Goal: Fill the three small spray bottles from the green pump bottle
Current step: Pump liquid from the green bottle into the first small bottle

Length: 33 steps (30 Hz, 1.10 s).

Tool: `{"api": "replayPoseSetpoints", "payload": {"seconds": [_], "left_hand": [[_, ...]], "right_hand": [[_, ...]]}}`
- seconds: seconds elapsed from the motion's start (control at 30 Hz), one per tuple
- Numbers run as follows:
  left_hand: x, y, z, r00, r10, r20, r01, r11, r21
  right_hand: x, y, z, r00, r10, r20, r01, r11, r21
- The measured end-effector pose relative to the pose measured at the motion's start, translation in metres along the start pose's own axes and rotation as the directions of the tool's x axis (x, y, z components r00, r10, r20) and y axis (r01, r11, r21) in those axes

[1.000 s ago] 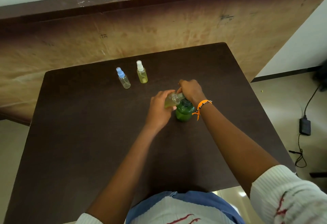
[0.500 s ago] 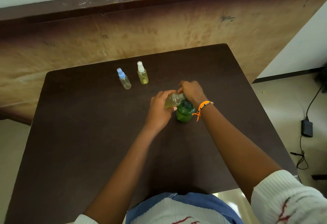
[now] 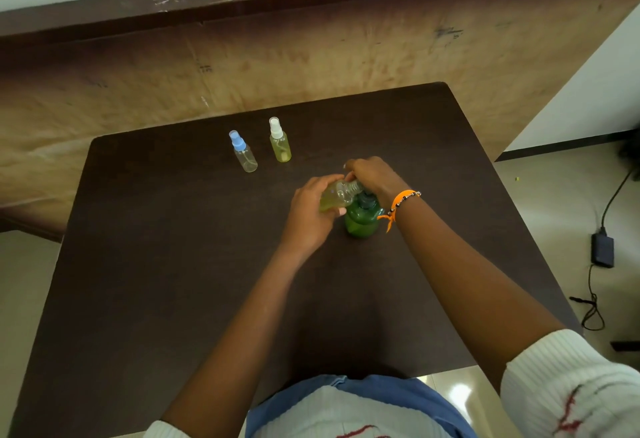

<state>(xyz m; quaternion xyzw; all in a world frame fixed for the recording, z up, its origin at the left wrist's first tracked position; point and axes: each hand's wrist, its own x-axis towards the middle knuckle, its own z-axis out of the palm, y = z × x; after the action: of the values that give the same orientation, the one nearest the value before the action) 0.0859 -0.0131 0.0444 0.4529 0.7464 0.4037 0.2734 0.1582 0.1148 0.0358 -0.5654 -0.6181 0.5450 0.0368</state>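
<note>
The green pump bottle (image 3: 362, 221) stands upright near the middle of the dark table (image 3: 173, 282). My left hand (image 3: 311, 211) grips a small uncapped spray bottle (image 3: 337, 195), tilted, with yellowish liquid inside and its threaded neck against the pump's top. My right hand (image 3: 372, 176) rests curled over the pump head, which it mostly hides. Two capped spray bottles stand farther back on the left: one with a blue cap (image 3: 243, 152), one with a white cap (image 3: 280, 141) holding yellow liquid.
A brown wooden panel (image 3: 311, 50) rises right behind the table's far edge. On the floor at the right lie a black power adapter (image 3: 602, 250) and its cable. An orange bracelet (image 3: 398, 204) sits on my right wrist.
Almost nothing: both hands stay on the small bottle and the pump. The view has shifted slightly.
</note>
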Motion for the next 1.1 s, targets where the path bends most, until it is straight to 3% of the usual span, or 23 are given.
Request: {"api": "replayPoseSetpoints", "payload": {"seconds": [0.17,0.33,0.67,0.83,1.1], "left_hand": [[0.001,-0.003,0.004,1.0,-0.017,0.004,0.017,1.0,0.003],[0.002,-0.007,0.006,0.999,-0.032,-0.006,0.032,0.999,-0.001],[0.0,0.001,0.001,1.0,-0.007,0.005,0.007,1.0,0.03],[0.0,-0.001,0.004,1.0,-0.009,-0.002,0.009,1.0,0.028],[-0.001,0.001,0.004,1.0,-0.022,-0.006,0.022,0.998,0.051]], "right_hand": [[0.001,0.008,0.002,0.981,-0.013,-0.195,0.025,0.998,0.057],[0.0,0.009,0.004,0.964,-0.028,-0.263,0.03,1.0,0.003],[-0.001,0.004,-0.003,0.996,-0.007,-0.091,0.008,1.0,0.01],[-0.009,0.001,0.003,0.982,0.012,-0.188,-0.008,1.0,0.025],[-0.011,0.001,0.004,0.979,-0.002,-0.203,0.007,1.0,0.027]]}}
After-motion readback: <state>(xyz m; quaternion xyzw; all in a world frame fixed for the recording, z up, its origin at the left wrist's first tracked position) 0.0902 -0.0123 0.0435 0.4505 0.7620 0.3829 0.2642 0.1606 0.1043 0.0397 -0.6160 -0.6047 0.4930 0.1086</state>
